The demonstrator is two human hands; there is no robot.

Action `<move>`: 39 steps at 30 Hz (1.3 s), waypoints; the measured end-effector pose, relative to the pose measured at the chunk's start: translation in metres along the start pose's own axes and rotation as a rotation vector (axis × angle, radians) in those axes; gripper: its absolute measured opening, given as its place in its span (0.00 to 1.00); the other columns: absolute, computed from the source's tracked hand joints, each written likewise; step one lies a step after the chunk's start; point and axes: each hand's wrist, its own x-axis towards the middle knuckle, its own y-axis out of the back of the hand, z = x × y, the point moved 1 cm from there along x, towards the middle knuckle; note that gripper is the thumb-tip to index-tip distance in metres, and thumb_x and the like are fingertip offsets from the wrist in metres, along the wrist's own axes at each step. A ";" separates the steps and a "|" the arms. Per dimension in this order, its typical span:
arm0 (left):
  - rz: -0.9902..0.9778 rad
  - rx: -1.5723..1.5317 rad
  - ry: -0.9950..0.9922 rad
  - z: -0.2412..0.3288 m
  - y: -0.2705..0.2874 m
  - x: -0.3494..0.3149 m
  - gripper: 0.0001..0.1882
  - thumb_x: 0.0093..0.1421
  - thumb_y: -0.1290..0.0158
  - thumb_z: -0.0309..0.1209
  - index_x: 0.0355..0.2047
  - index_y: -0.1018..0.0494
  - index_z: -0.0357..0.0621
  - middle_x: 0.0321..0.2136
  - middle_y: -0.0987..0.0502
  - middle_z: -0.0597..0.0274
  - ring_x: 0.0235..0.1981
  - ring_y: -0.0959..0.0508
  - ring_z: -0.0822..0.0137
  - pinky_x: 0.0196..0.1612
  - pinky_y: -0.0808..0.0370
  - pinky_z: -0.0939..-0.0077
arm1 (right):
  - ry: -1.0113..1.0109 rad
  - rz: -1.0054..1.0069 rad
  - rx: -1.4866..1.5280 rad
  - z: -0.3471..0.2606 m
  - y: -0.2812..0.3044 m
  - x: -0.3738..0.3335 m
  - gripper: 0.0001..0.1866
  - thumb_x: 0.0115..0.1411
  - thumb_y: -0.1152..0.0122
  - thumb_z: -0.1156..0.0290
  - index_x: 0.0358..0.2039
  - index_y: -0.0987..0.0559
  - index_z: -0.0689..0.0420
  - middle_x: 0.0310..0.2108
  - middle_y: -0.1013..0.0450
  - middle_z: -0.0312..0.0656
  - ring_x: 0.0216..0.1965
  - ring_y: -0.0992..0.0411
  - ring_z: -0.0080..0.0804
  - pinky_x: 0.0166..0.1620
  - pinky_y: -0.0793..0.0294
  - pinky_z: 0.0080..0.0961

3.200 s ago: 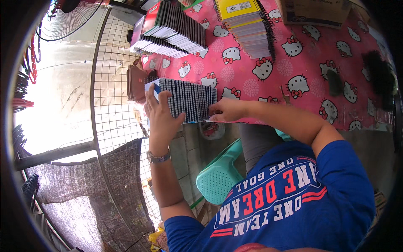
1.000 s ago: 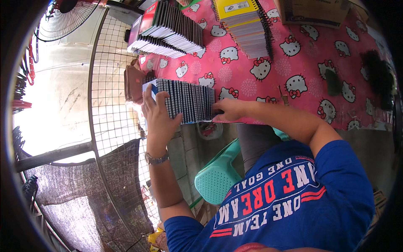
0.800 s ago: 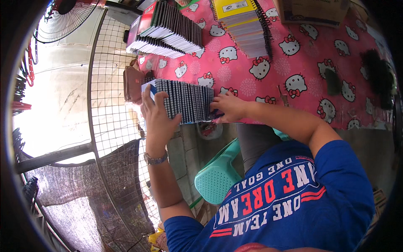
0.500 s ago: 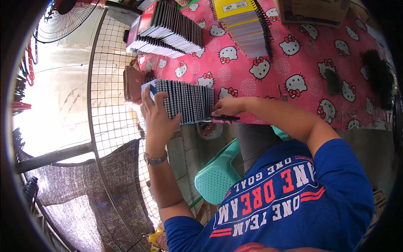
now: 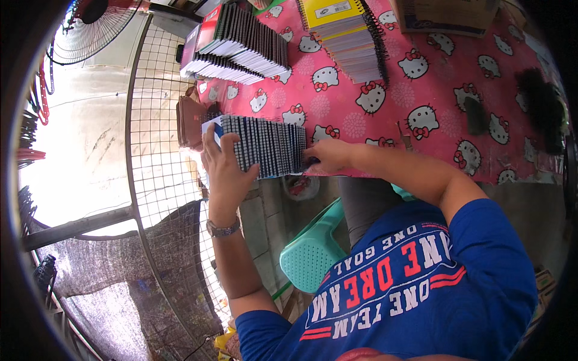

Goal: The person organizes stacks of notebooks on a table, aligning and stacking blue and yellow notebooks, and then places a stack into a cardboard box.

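A row of blue spiral notebooks [image 5: 268,144], packed into one block with their bindings facing up, stands near the table's front edge. My left hand [image 5: 226,159] is closed around the block's left end, fingers bent over the end notebook and thumb against the near side. At the block's right end, my right hand [image 5: 328,156] has its fingers curled against the last notebooks. A small dark thing shows at those fingertips; its kind is hidden by the hand.
Black-bound notebooks [image 5: 250,45] stand at the back left, and a yellow-covered notebook stack [image 5: 346,42] farther right. A cardboard box [image 5: 445,17] sits at the back. Wire mesh [image 5: 158,114] borders the table's left. A green stool [image 5: 313,259] stands below the edge.
The flat dark blue piece that stuck out under my right hand has gone from sight, and that hand has turned slightly. My left hand keeps its place on the notebooks.
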 end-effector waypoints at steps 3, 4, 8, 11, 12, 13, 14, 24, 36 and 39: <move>-0.004 -0.007 0.011 0.002 0.001 0.001 0.34 0.39 0.33 0.26 0.45 0.39 0.49 0.63 0.50 0.47 0.62 0.43 0.38 0.61 0.41 0.47 | -0.231 -0.359 0.339 0.007 -0.007 0.007 0.23 0.52 0.36 0.51 0.46 0.22 0.48 0.41 0.26 0.42 0.48 0.29 0.45 0.49 0.32 0.44; -0.008 -0.008 0.027 0.000 -0.001 -0.001 0.34 0.39 0.33 0.26 0.45 0.39 0.49 0.63 0.50 0.47 0.62 0.43 0.38 0.61 0.40 0.47 | -0.186 -0.283 0.342 0.004 -0.006 0.002 0.23 0.52 0.36 0.51 0.46 0.23 0.48 0.41 0.26 0.42 0.48 0.29 0.45 0.49 0.32 0.45; -0.018 -0.016 0.041 -0.004 -0.003 -0.005 0.34 0.39 0.33 0.26 0.45 0.39 0.49 0.63 0.50 0.47 0.62 0.43 0.38 0.61 0.40 0.47 | -0.021 -0.038 0.010 -0.006 0.005 -0.015 0.25 0.50 0.35 0.50 0.46 0.24 0.49 0.45 0.28 0.41 0.53 0.34 0.44 0.51 0.37 0.45; -0.002 -0.011 0.023 -0.003 -0.002 -0.003 0.34 0.39 0.33 0.26 0.45 0.39 0.49 0.63 0.50 0.47 0.61 0.43 0.38 0.61 0.40 0.46 | 0.021 -0.050 -0.106 -0.005 0.003 -0.013 0.25 0.51 0.35 0.51 0.47 0.25 0.49 0.47 0.29 0.39 0.54 0.35 0.44 0.51 0.39 0.48; -0.004 -0.007 0.020 -0.004 -0.003 -0.004 0.34 0.39 0.33 0.26 0.45 0.39 0.49 0.63 0.50 0.47 0.61 0.43 0.38 0.61 0.41 0.46 | 0.023 -0.052 -0.106 -0.006 0.003 -0.011 0.25 0.51 0.35 0.51 0.47 0.25 0.49 0.47 0.29 0.39 0.54 0.35 0.44 0.51 0.39 0.48; -0.007 -0.004 0.017 -0.006 -0.003 -0.006 0.34 0.39 0.33 0.26 0.45 0.39 0.49 0.63 0.50 0.47 0.61 0.43 0.38 0.61 0.41 0.46 | -0.003 -0.087 -0.060 -0.007 0.002 -0.009 0.25 0.51 0.36 0.51 0.47 0.25 0.49 0.46 0.29 0.39 0.54 0.34 0.44 0.51 0.39 0.47; -0.008 -0.003 0.022 -0.007 -0.003 -0.007 0.34 0.39 0.33 0.26 0.45 0.39 0.49 0.63 0.50 0.47 0.61 0.43 0.38 0.61 0.41 0.46 | -0.029 -0.123 -0.014 -0.008 0.002 -0.006 0.24 0.51 0.36 0.51 0.47 0.25 0.49 0.45 0.29 0.39 0.53 0.34 0.44 0.51 0.38 0.47; 0.006 -0.006 0.009 -0.003 -0.002 -0.004 0.34 0.39 0.34 0.25 0.46 0.39 0.49 0.63 0.50 0.47 0.61 0.43 0.38 0.60 0.41 0.46 | -0.010 -0.084 -0.091 -0.004 0.001 -0.010 0.28 0.48 0.34 0.51 0.49 0.25 0.49 0.44 0.30 0.41 0.53 0.34 0.43 0.52 0.38 0.47; -0.005 -0.011 0.015 -0.003 -0.001 -0.004 0.34 0.40 0.34 0.26 0.46 0.39 0.50 0.63 0.51 0.47 0.62 0.44 0.38 0.61 0.41 0.45 | -0.017 -0.037 -0.118 0.002 -0.008 -0.004 0.24 0.50 0.36 0.53 0.46 0.24 0.48 0.43 0.30 0.42 0.51 0.33 0.43 0.50 0.37 0.46; -0.003 -0.018 0.007 -0.001 0.000 -0.002 0.35 0.39 0.33 0.26 0.46 0.40 0.50 0.64 0.52 0.48 0.63 0.46 0.37 0.62 0.42 0.44 | -0.119 -0.224 0.026 0.007 -0.007 0.004 0.22 0.50 0.36 0.54 0.45 0.23 0.48 0.42 0.29 0.42 0.50 0.32 0.43 0.49 0.36 0.45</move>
